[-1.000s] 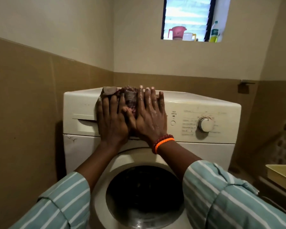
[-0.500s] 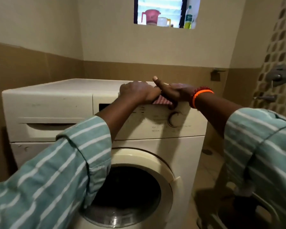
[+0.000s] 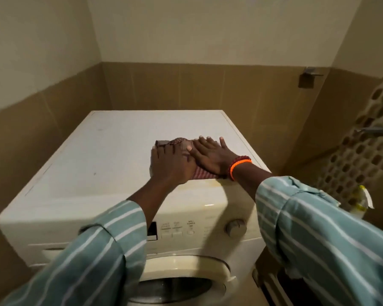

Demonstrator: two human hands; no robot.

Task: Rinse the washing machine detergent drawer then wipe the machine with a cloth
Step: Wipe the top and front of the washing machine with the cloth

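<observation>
Cloth (image 3: pixel 199 173) lies bunched on the washing machine (image 3: pixel 111 155) top, toward its right edge. Left hand (image 3: pixel 173 164) and right hand (image 3: pixel 210 155) press it flat, fingers extended, gripping nothing. Judged soft, light, limp; best handled by flat-palm pressure.

Both sleeves (image 3: pixel 93 257) are teal with thin white stripes. An orange band (image 3: pixel 238 167) and dark red beads circle the right wrist.
</observation>
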